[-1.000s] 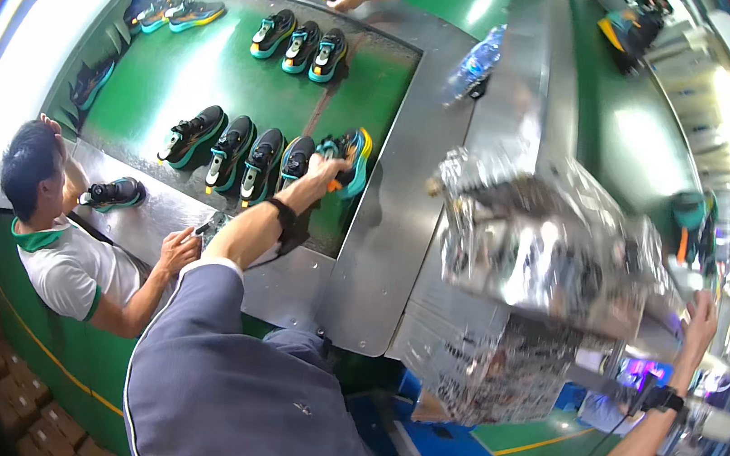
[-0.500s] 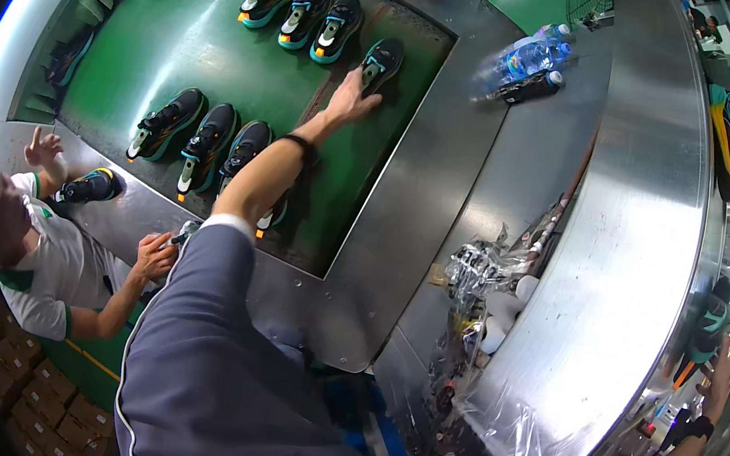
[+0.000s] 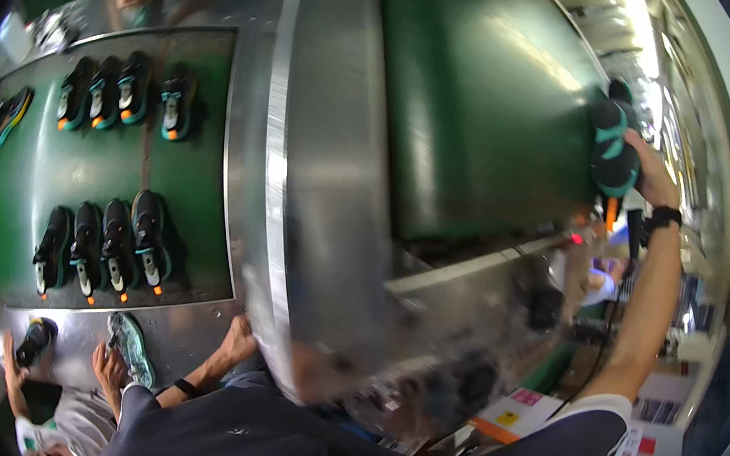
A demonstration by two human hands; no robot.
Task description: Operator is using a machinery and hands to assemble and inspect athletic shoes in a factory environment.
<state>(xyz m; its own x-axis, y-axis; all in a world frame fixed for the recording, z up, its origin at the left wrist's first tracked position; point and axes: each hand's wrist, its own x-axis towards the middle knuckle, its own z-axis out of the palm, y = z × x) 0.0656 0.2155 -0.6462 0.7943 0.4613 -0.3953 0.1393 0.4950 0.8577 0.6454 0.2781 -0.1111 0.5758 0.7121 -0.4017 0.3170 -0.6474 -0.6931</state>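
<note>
Right hand gripping a black-and-teal sneaker over the upper green conveyor belt — left hand resting flat, fingers loose, on the steel table edge — holding nothing.

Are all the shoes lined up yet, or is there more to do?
Done: two rows of four shoes lie on the left green belt. In hand: the right hand grips a teal shoe by the other belt; the left hand rests on the metal edge. Left: placing that shoe.
</note>
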